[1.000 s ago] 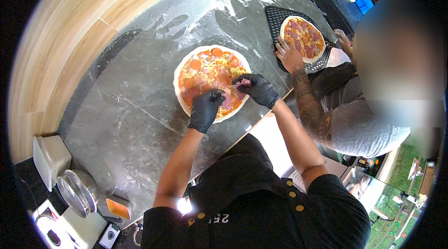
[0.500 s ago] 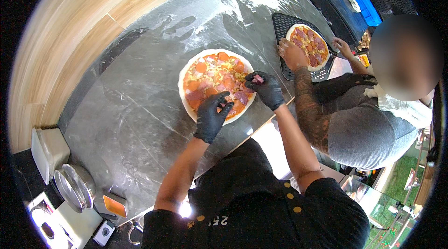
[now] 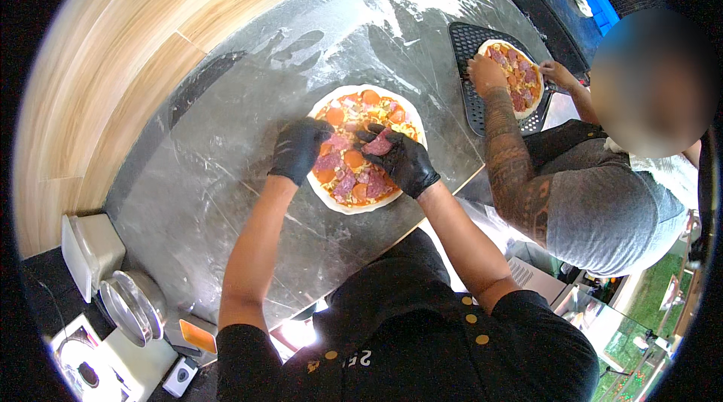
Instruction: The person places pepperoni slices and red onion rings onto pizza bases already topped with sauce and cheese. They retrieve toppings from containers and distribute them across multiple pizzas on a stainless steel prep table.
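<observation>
at centre of the floured counter (image 3: 226,153), a topped pizza (image 3: 367,147); left hand (image 3: 298,149) over its left edge, right hand (image 3: 403,161) over its right half, pinching a meat slice (image 3: 379,144) above the toppings. farther right and behind, near the counter's edge, a perforated peel (image 3: 471,74) carrying a second pizza (image 3: 516,74), a co-worker's hand (image 3: 486,74) at its left rim. along the counter's far left, a wooden wall (image 3: 113,63). at lower left, off the counter's near corner, a tub (image 3: 92,248), a metal bowl (image 3: 135,308) and a scale (image 3: 128,364).
</observation>
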Tool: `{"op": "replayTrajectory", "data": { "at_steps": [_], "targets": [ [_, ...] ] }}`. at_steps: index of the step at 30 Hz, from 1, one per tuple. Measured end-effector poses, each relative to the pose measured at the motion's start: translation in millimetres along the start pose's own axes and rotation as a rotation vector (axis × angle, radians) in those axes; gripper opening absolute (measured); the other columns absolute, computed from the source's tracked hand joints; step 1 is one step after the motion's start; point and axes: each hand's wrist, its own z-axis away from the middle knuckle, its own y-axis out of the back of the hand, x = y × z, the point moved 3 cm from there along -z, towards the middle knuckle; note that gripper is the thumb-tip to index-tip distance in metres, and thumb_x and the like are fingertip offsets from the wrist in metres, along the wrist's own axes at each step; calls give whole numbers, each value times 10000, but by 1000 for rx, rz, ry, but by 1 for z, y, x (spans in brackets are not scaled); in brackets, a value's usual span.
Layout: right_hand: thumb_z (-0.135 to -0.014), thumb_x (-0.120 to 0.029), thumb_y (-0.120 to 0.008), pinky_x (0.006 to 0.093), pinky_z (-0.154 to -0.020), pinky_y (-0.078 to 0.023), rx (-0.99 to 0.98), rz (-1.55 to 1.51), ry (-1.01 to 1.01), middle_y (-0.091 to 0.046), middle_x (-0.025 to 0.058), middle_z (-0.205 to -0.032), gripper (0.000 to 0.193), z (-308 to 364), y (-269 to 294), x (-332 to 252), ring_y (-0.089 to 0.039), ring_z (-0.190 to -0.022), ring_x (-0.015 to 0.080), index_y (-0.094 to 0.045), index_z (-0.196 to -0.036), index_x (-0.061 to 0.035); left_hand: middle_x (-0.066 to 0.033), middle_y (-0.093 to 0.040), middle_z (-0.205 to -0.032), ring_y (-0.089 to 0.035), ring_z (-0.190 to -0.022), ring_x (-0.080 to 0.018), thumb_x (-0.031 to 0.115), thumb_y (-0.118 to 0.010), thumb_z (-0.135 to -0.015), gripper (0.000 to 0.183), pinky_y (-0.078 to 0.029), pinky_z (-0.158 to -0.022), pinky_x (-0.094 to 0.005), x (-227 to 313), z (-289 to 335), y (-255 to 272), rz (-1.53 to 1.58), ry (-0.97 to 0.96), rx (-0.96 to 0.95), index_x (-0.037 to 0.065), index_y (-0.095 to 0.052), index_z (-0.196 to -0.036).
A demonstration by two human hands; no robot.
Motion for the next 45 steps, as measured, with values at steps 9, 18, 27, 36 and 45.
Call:
{"op": "replayTrajectory", "data": {
  "at_steps": [9,18,27,36,45],
  "targets": [
    [-1079,-261,-496,389,-1030,-535,61,-97,86,-634,124,-1332,409,-9,10,10,-637,-1173,261,-536,-1420,-39,-136,-700,-1019,-682,-946,-308,148,-806,-814,312,-533,-832,-420,85,-9,5,200,-28,132,77,-742,-1111],
    [-1091,-194,-432,416,-1042,-527,148,-74,51,-657,167,-1265,325,-15,12,18,-659,-1120,268,-581,-1287,18,-135,-748,-988,-726,-885,-257,109,-751,-906,146,-556,-809,-357,86,-1,-38,566,126,179,20,-734,-1020],
    [-1084,-222,-439,492,-1087,-503,204,-172,142,-585,197,-1387,348,3,23,4,-580,-1288,344,-543,-1328,4,-153,-733,-919,-720,-828,-259,140,-737,-903,128,-544,-754,-373,46,-25,-18,489,311,234,26,-699,-948],
    [-1066,-153,-503,438,-1046,-547,273,11,160,-632,164,-1319,304,13,48,0,-634,-1211,302,-567,-1331,-18,-171,-727,-959,-712,-885,-309,216,-754,-881,219,-537,-800,-412,62,-78,-32,36,287,235,48,-689,-1006],
    [-1050,-120,-542,399,-1001,-573,146,-79,171,-670,157,-1223,329,21,35,-9,-671,-1122,285,-555,-1335,43,-141,-753,-976,-725,-881,-290,150,-767,-886,219,-553,-782,-371,120,-16,-46,249,23,118,54,-761,-1083]
  ]
}}
